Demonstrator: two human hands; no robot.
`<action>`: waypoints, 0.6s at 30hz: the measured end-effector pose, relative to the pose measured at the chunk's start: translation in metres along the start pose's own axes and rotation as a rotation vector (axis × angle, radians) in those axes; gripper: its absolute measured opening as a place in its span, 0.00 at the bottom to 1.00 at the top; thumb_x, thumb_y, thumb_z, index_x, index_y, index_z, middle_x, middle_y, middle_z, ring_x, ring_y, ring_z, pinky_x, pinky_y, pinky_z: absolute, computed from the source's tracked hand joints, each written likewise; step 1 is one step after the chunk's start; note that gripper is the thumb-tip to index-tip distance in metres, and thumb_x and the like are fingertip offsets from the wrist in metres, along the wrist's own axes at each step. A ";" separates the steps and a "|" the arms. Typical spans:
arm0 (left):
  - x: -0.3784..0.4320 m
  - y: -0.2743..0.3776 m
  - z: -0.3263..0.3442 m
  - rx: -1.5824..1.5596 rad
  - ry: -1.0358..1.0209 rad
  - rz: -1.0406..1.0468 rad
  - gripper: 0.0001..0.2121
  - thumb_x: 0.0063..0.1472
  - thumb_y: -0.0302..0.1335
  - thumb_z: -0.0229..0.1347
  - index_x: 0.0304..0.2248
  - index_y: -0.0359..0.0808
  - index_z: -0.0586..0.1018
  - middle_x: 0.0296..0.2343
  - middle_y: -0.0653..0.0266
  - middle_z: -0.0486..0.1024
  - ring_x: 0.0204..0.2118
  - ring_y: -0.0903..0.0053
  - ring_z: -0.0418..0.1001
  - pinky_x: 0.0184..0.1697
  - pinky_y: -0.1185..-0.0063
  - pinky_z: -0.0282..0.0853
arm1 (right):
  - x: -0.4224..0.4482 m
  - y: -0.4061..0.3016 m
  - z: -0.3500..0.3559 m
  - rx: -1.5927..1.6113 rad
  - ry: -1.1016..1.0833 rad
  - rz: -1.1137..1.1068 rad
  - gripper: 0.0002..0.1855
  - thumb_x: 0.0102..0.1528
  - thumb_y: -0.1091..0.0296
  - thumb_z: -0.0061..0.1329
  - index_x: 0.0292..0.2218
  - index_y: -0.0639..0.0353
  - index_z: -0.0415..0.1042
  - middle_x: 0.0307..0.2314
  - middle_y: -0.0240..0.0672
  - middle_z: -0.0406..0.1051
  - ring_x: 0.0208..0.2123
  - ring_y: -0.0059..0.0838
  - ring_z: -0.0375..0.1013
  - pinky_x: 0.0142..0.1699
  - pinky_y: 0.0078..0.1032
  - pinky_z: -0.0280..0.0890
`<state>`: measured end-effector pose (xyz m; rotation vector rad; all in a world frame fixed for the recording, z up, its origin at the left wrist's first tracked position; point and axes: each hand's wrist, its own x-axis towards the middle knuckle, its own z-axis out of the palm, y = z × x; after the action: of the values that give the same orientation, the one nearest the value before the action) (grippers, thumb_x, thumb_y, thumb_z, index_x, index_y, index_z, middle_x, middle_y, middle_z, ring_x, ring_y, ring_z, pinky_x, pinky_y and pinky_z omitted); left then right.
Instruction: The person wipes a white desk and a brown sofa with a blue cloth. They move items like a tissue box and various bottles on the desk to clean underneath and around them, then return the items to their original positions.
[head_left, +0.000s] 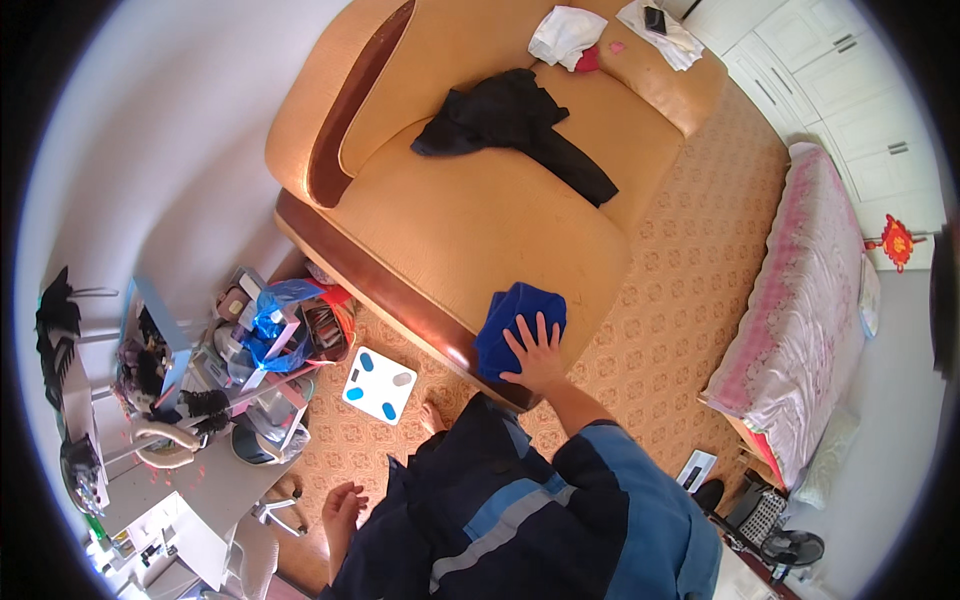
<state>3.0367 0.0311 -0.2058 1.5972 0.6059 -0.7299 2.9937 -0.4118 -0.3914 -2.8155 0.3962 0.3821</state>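
My right hand (537, 358) rests flat, fingers spread, on a folded blue cloth (501, 324). That cloth lies at the front corner of a tan leather sofa (420, 202), against its brown front trim. Nothing shows in my left hand (344, 504), which hangs low at my side with loosely curled fingers, above the patterned floor. Further back on the seat, a black garment (504, 120) is spread out, one long part reaching towards the right edge.
A bathroom scale (380, 385) lies on the floor (637, 337) near my foot. At left, a cluttered desk (202, 487) stands beside stacked bags and boxes. White cloths (568, 36) and a phone (655, 20) lie on the sofa's far end. A bed (795, 300) stands at right.
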 end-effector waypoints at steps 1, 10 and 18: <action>0.006 0.001 0.006 -0.043 -0.009 -0.034 0.11 0.61 0.25 0.51 0.42 0.30 0.72 0.36 0.56 0.76 0.30 0.77 0.75 0.34 0.82 0.70 | 0.013 0.010 -0.022 0.008 -0.017 -0.052 0.52 0.40 0.33 0.52 0.61 0.44 0.49 0.62 0.46 0.34 0.62 0.60 0.29 0.59 0.63 0.29; 0.015 0.012 0.059 -0.050 0.139 -0.068 0.13 0.61 0.27 0.51 0.44 0.30 0.70 0.36 0.56 0.75 0.32 0.75 0.75 0.34 0.82 0.71 | 0.202 -0.049 -0.038 0.040 0.059 -0.127 0.59 0.32 0.30 0.57 0.61 0.45 0.50 0.61 0.53 0.33 0.61 0.66 0.31 0.54 0.71 0.32; -0.008 -0.070 0.033 -0.078 0.235 -0.193 0.13 0.63 0.28 0.49 0.46 0.31 0.69 0.37 0.53 0.75 0.36 0.73 0.74 0.39 0.76 0.72 | 0.373 -0.131 -0.058 0.071 0.178 -0.361 0.58 0.28 0.32 0.60 0.59 0.43 0.55 0.61 0.49 0.38 0.61 0.62 0.33 0.55 0.70 0.35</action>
<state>2.9758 0.0086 -0.2485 1.5775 0.9591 -0.6547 3.3925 -0.3936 -0.4176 -2.7805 -0.0671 0.0394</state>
